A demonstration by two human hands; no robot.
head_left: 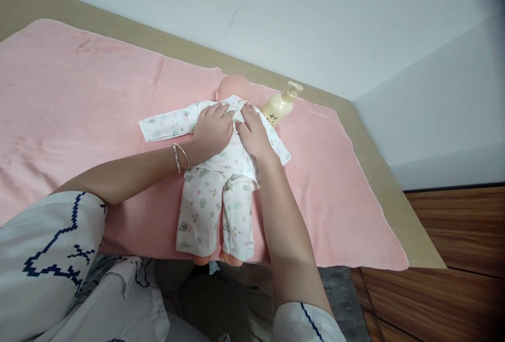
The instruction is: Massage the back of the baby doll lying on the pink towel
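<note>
A baby doll [233, 87] lies on its back, its head at the far side and its feet towards me. It wears a white long-sleeved top [223, 162] with small printed figures and matching trousers [201, 208]. Across the left part of the chest rests my left hand [214, 127], fingers spread on the cloth. My right hand [253, 130] lies on the other side of the chest near the collar, its fingers stretched out and thumb apart. Whatever is under the palms is hidden. A cream pump bottle [278, 106] lies tilted beyond the doll's sleeve, near my right hand.
A pink blanket [331, 194] is spread under the doll over a tan tabletop [379, 173]. White walls [315, 21] rise behind and at the right. Wood-grained panels [445, 300] are below the table at the right. The doll's feet reach the near blanket edge.
</note>
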